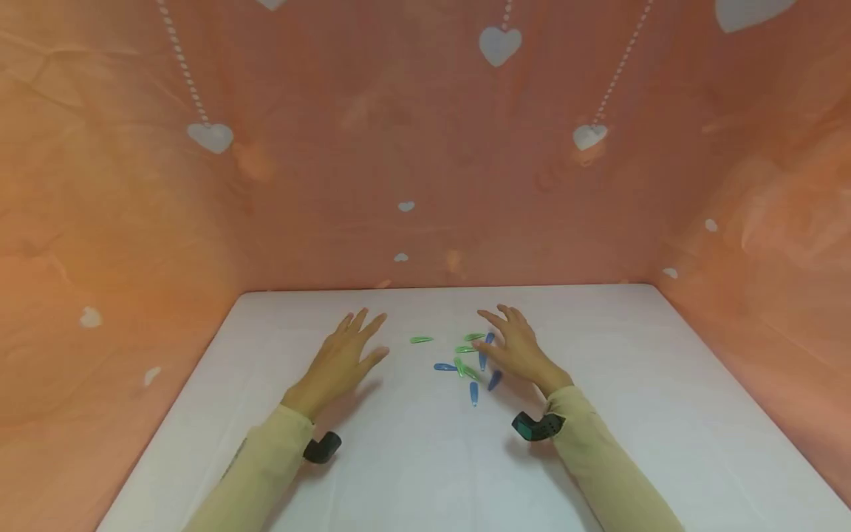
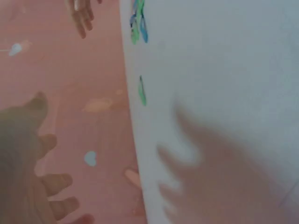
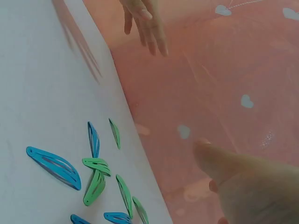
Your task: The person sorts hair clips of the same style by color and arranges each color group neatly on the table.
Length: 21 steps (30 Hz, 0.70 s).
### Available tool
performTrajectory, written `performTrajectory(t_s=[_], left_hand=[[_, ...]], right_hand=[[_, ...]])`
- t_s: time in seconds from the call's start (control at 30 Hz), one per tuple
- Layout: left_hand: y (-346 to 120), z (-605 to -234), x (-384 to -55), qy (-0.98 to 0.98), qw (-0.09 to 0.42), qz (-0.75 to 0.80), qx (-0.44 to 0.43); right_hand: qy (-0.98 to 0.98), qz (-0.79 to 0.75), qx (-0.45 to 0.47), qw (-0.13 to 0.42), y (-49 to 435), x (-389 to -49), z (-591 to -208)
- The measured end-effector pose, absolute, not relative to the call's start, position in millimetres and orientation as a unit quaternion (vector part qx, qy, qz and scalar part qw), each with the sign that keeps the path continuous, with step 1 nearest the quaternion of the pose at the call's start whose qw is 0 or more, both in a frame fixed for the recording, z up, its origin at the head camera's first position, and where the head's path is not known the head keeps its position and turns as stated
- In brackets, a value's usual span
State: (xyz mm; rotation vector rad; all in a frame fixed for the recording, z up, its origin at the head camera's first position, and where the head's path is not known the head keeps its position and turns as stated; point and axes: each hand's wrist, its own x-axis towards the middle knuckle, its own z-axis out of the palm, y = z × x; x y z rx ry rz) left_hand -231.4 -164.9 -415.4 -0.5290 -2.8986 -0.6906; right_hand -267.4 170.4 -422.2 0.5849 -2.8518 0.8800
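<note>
Several green and blue snap hair clips lie loosely grouped on the white table, right of its middle in the head view. A green clip (image 1: 421, 340) lies apart at the group's left, and a blue clip (image 1: 474, 394) is nearest the person. Two green clips (image 3: 96, 179) overlap in the right wrist view, beside a larger-looking blue clip (image 3: 53, 167). My right hand (image 1: 521, 351) is held over the right side of the group, fingers spread, holding nothing. To the left of the clips, my left hand (image 1: 339, 366) hovers above its shadow with fingers extended and nothing in it.
The white table (image 1: 399, 458) ends at the back against an orange-pink cloth (image 1: 319, 222) printed with white hearts, which also rises on both sides. A dark wrist device (image 1: 537, 427) sits at the right sleeve, and another device (image 1: 322, 448) at the left.
</note>
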Motion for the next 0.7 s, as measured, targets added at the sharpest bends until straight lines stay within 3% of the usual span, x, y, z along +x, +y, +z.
performTrajectory(t_s=[0.13,0.7], left_hand=[[-162.2,-416.4,-235.7,-0.948,0.058,-0.252,-0.186],[-135.0,-430.6,-268.8,-0.904,-0.029,-0.398,-0.156]], right_hand=[[-0.924,0.316,0.207,0.060,169.0,-270.9,-422.4],[-0.890,0.399,0.216,-0.048,164.8,-296.9,-435.1]])
